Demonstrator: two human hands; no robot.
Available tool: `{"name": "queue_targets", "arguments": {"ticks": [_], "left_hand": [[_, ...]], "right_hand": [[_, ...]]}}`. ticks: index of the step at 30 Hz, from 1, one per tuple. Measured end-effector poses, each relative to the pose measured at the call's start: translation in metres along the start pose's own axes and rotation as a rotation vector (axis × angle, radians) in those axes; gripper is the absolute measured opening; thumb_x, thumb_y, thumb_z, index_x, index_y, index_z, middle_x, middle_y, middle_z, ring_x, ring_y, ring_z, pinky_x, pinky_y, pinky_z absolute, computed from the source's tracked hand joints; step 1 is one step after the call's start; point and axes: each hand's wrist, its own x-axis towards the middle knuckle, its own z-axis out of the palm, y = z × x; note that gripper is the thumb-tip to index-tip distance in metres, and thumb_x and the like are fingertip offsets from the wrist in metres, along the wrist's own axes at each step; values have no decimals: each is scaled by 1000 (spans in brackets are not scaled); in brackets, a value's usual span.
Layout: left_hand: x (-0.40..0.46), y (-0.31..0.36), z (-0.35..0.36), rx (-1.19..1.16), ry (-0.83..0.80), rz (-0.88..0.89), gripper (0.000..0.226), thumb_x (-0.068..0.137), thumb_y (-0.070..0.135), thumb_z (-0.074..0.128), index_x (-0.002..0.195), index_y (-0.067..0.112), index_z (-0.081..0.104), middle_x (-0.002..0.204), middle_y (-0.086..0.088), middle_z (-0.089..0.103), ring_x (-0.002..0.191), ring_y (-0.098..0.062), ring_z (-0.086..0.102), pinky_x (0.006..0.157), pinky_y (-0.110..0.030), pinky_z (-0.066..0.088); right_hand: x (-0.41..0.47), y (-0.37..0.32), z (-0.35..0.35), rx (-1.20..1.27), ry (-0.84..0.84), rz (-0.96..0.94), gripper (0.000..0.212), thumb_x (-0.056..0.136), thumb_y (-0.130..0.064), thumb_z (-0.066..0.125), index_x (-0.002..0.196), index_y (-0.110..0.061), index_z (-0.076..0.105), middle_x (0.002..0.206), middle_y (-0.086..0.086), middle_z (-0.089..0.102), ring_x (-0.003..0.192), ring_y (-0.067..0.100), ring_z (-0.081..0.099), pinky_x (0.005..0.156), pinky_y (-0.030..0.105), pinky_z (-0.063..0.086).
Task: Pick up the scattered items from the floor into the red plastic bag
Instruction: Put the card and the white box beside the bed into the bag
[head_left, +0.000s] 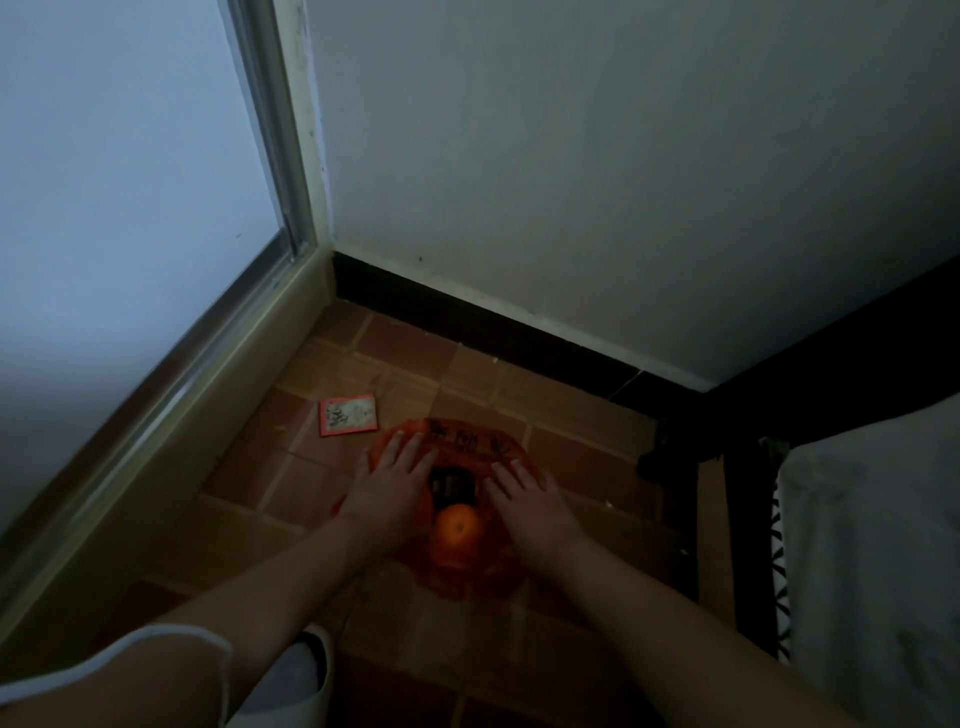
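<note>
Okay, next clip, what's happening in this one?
A person is crouched in a dim corner with the left hand and right hand spread flat on a red plastic bag on the tiled floor. An orange and a dark object sit between the hands at the bag. A small red-edged packet lies on the tiles just left of the bag.

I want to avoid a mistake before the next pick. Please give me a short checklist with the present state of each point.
1. Red plastic bag on the floor, mouth spread: ok.
2. Left hand and right hand rest flat on the bag, holding no item: ok.
3. Orange lies at the bag between the hands: ok.
4. Dark object beside the orange, what it is: cannot tell.
5. Red packet outside the bag, on the tiles: not ok.
6. Light sufficient to spot small items: not ok.
</note>
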Motion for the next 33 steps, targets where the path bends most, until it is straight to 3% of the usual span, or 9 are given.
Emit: {"name": "queue_targets", "arguments": {"ticks": [8, 12, 15, 17, 20, 23, 28, 30, 33], "left_hand": [[6, -22, 7, 93, -95, 22, 113, 82, 59, 76, 164, 29, 5, 173, -7, -13, 160, -33, -11, 123, -67, 11], [2, -15, 5, -34, -22, 81, 115, 77, 64, 77, 164, 37, 8, 173, 1, -13, 160, -27, -13, 123, -67, 13], [1, -5, 10, 12, 93, 133, 106, 85, 55, 73, 164, 41, 3, 173, 5, -14, 160, -23, -13, 123, -64, 17], [0, -1, 14, 104, 60, 176, 101, 92, 49, 67, 164, 39, -3, 173, 6, -17, 160, -24, -15, 123, -65, 18], [-4, 2, 10, 218, -71, 181, 92, 100, 40, 58, 166, 29, -7, 173, 3, -21, 159, -29, -20, 123, -66, 16], [-4, -5, 7, 257, -129, 122, 93, 102, 35, 56, 165, 21, -10, 173, -1, -20, 159, -30, -19, 122, -65, 16], [4, -11, 14, 230, -142, 69, 108, 94, 63, 60, 166, 19, -7, 174, -1, -14, 160, -31, -14, 122, -66, 13], [5, -5, 17, 222, -121, 74, 107, 93, 67, 57, 166, 20, -6, 174, -1, -14, 160, -31, -13, 122, -66, 13], [3, 4, 17, 188, 30, 139, 93, 97, 61, 54, 166, 26, 3, 175, -2, -8, 160, -32, -10, 122, -69, 10]], "right_hand": [[3, 40, 28, 59, -199, 160, 108, 94, -53, 66, 165, -16, -6, 173, 5, -11, 160, 30, -8, 126, 56, 2], [-9, 36, 13, 239, 70, 130, 92, 91, -36, 61, 166, -20, 11, 174, 0, 3, 160, 23, 1, 127, 51, 3], [-11, 14, 1, 165, 311, -88, 82, 88, -27, 53, 164, -19, 22, 172, 0, 15, 159, 20, 8, 126, 48, 3], [-6, 0, 2, 100, 223, -221, 83, 89, -29, 48, 165, -16, 17, 173, 4, 13, 159, 21, 10, 126, 47, 8], [-1, -4, 12, 123, -23, -180, 83, 96, -36, 52, 165, -15, 12, 170, 13, 21, 154, 29, 26, 125, 45, 22], [-11, 14, 24, 110, -168, -139, 54, 99, -44, 56, 146, -20, 48, 142, 13, 57, 129, 33, 55, 111, 43, 41], [-30, 33, 29, -59, -291, -120, 37, 102, -46, 53, 125, -20, 65, 130, 10, 63, 122, 30, 56, 112, 43, 33], [-30, 31, 19, -104, -205, -150, 35, 104, -41, 50, 120, -14, 66, 126, 12, 64, 118, 31, 57, 109, 43, 37], [-21, 24, 14, -165, 116, -297, 39, 98, -29, 54, 131, -9, 61, 136, 15, 58, 129, 34, 51, 111, 49, 34]]}}
